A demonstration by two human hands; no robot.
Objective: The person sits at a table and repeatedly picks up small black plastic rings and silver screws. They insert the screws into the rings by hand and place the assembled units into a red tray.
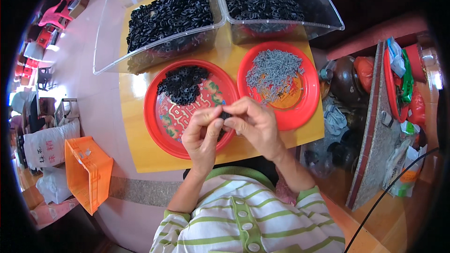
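Note:
My left hand (203, 133) and my right hand (253, 124) meet over the near right rim of a red patterned tray (153, 133). Between their pinched fingertips is a small black plastic part (225, 115), mostly covered by the fingers. A heap of similar black plastic parts (182, 84) lies in the upper part of that tray. To its right, a red plate (309, 98) carries a pile of grey screws (274, 69). Whether a screw is also between my fingers cannot be made out.
Two clear plastic bins (154, 44) full of black parts stand at the back of the yellow table (136, 131). An orange crate (89, 173) is on the floor at left, near a white sack (46, 144). At right are a brown jar (346, 79) and a stone-edged slab (368, 136).

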